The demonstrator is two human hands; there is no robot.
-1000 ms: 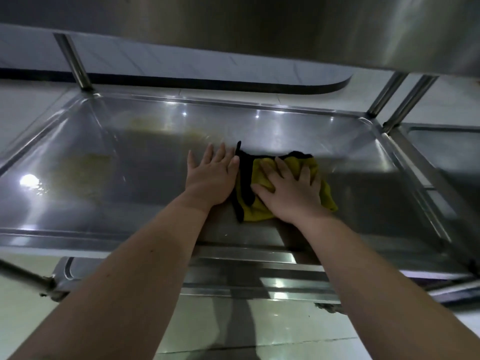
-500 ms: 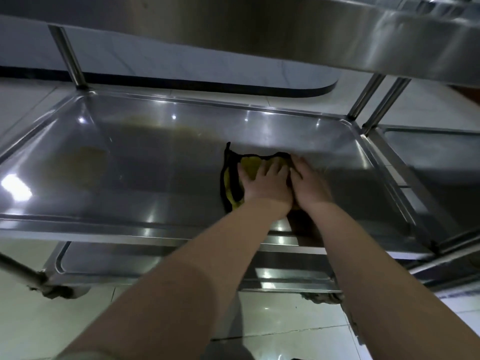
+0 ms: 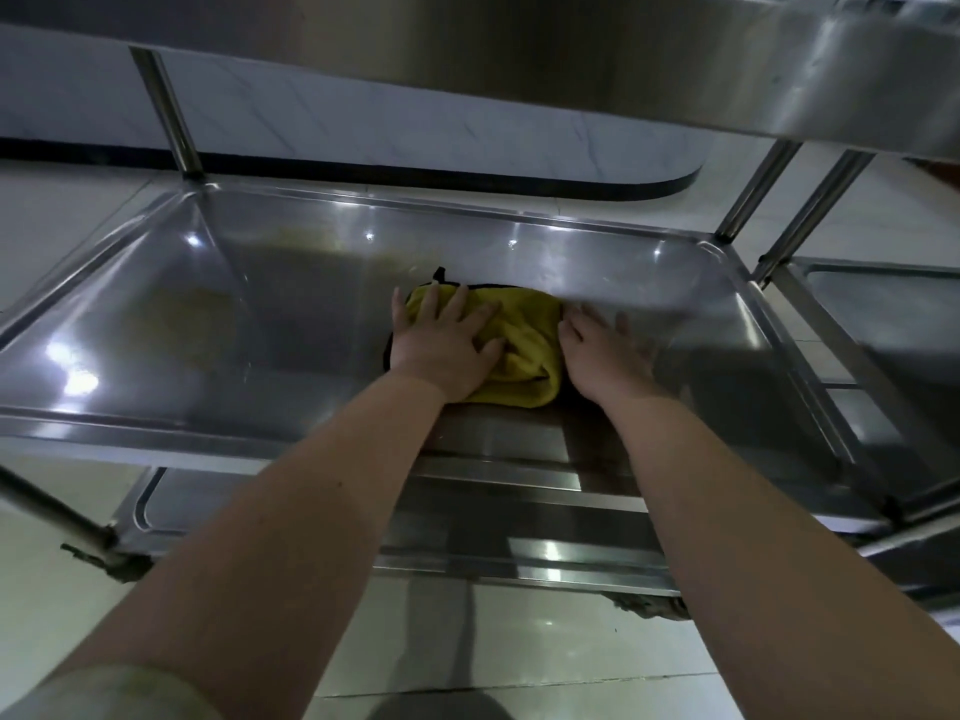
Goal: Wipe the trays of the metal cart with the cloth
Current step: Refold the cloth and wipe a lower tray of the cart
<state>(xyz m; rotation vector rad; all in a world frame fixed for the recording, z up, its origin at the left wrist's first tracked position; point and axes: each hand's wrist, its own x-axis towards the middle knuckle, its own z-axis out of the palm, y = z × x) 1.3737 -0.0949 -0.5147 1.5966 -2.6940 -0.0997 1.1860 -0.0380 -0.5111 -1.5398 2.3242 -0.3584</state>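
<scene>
- What changed?
- The cloth (image 3: 524, 350) passed from right hand (image 3: 602, 356) to left hand (image 3: 447, 350), which presses it flat, fingers spread, at the middle of the tray (image 3: 291, 324). The right hand rests open on the tray's bare metal.
- Meaning?
- Probably a leftward wipe next.

Head view — close, downward onto tray (image 3: 597, 241).

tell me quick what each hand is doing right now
Left hand: open, pressing flat on the yellow cloth.
Right hand: open, flat on the tray beside the cloth, holding nothing.
</scene>
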